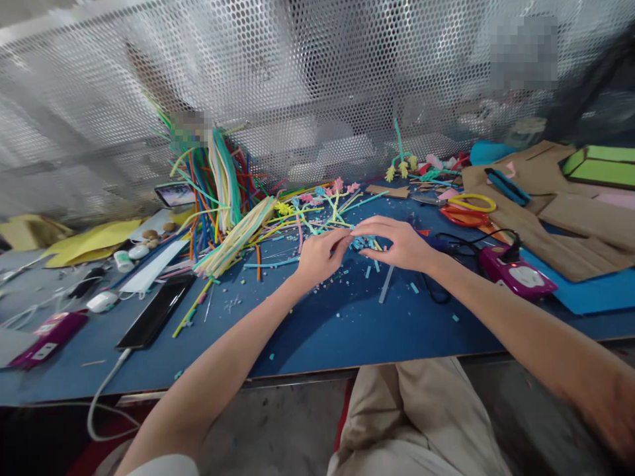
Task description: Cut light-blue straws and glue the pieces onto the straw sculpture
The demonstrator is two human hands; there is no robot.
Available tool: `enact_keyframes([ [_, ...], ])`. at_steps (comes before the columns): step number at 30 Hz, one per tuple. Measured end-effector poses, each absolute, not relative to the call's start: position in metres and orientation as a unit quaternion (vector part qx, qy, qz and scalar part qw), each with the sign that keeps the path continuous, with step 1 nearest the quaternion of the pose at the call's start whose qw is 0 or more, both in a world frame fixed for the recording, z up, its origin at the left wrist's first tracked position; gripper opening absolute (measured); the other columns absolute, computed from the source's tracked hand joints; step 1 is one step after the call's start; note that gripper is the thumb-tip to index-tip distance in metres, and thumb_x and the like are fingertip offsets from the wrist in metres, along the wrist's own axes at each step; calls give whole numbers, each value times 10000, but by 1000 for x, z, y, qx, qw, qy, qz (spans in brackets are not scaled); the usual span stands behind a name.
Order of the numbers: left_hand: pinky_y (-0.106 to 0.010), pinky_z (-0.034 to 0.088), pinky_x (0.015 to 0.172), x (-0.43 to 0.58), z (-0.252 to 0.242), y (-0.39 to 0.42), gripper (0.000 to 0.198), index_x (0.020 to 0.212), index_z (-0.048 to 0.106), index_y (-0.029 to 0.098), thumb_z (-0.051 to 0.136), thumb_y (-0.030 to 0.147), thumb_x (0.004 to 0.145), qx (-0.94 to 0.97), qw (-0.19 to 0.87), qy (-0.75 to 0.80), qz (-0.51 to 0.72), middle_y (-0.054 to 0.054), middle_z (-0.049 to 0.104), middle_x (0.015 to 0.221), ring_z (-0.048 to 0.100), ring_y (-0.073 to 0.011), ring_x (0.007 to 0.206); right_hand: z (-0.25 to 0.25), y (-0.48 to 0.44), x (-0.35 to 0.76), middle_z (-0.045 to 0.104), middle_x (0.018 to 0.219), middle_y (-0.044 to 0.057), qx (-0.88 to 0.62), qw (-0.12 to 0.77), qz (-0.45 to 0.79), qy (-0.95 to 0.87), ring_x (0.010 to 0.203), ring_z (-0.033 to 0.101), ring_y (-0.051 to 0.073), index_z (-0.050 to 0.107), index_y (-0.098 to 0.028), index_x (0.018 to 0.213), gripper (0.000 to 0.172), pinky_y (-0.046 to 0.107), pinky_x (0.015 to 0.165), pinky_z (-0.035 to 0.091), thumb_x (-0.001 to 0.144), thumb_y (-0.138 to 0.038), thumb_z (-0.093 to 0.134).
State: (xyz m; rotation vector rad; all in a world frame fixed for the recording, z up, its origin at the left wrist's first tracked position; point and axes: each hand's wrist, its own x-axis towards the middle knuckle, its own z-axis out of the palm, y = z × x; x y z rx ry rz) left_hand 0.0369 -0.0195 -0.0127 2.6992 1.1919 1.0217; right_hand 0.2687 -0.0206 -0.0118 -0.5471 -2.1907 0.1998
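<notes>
My left hand (322,256) is over the middle of the blue table, its thumb and fingers drawn together in a pinch. Whatever it holds is too small or hidden to make out. Opposite it, my right hand (399,246) has bent fingers that meet the left fingertips, while its thumb stands apart below. Small blue cut pieces (365,243) lie beneath the right hand. Just behind both hands are pink fuzzy flower shapes (338,185) on pipe-cleaner stems and a yellow one (284,209). A translucent stick (386,284) rests in front of the right hand.
Bundled pipe cleaners (223,178) stand at left, with loose ones (238,238) in front. A black phone (156,312) is plugged in near the edge. Right are yellow-handled scissors (473,202), a purple power strip (518,274) and cardboard (575,225). Perforated metal mesh (317,86) rises behind.
</notes>
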Motion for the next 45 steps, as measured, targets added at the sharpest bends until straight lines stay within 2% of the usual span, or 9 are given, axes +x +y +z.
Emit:
enact_keyframes([
  [6,-236,298,543,39,-11,-19,357,858,642,184,419,401,1033,874,77,366,311,25,512,599,421,-105,525,-14,-21,268,675,1261,41,-208,438,98,-869,1171,640,207,660,-293,1230,319,416,1045,531,920,-223,635],
  [9,-235,295,536,40,-12,-18,342,942,659,192,421,421,1031,866,119,367,319,39,482,593,382,-100,515,-13,-22,267,712,1169,28,-213,454,99,-859,1105,669,202,688,-289,1162,258,402,1013,548,914,-233,644],
  [11,-235,295,529,40,-11,-18,357,977,661,193,415,446,1031,863,146,361,321,39,487,602,378,-99,518,-12,-23,267,708,1177,29,-216,458,99,-857,1111,666,207,686,-290,1152,255,412,1018,545,907,-231,648],
  [14,-236,292,525,39,-9,-18,378,945,654,182,421,469,1028,863,183,346,319,38,472,601,377,-98,530,-10,-24,267,679,1231,39,-212,438,104,-867,1151,643,211,658,-294,1186,294,423,1036,532,906,-211,630],
  [17,-237,282,523,39,-8,-18,373,932,652,180,434,469,1025,862,203,343,313,43,449,588,362,-96,527,-10,-25,266,679,1182,44,-212,439,106,-866,1110,649,201,651,-289,1177,280,401,1005,541,917,-195,609],
  [25,-246,279,532,39,-6,-18,393,953,670,187,420,482,1025,866,192,347,306,40,452,584,354,-104,529,-9,-24,268,678,1067,44,-204,450,100,-864,988,654,186,666,-258,966,87,372,913,549,950,-228,586],
  [33,-239,293,546,38,-9,-18,307,968,680,191,451,389,1021,868,166,355,305,40,517,615,402,-95,532,-8,-25,266,649,1099,57,-222,443,114,-861,1028,631,206,667,-270,1028,131,393,943,532,922,-346,658],
  [37,-237,314,547,39,-10,-18,321,976,693,197,438,387,1023,877,128,353,300,28,542,624,416,-101,535,-10,-25,264,648,1043,48,-225,454,114,-855,976,637,190,679,-253,959,86,377,912,531,953,-301,608],
  [45,-238,299,536,39,-7,-20,323,969,700,200,453,401,1023,872,121,358,310,28,556,620,420,-98,523,-9,-28,265,658,1033,46,-232,471,109,-844,975,645,187,664,-239,979,62,370,915,534,935,-272,634],
])
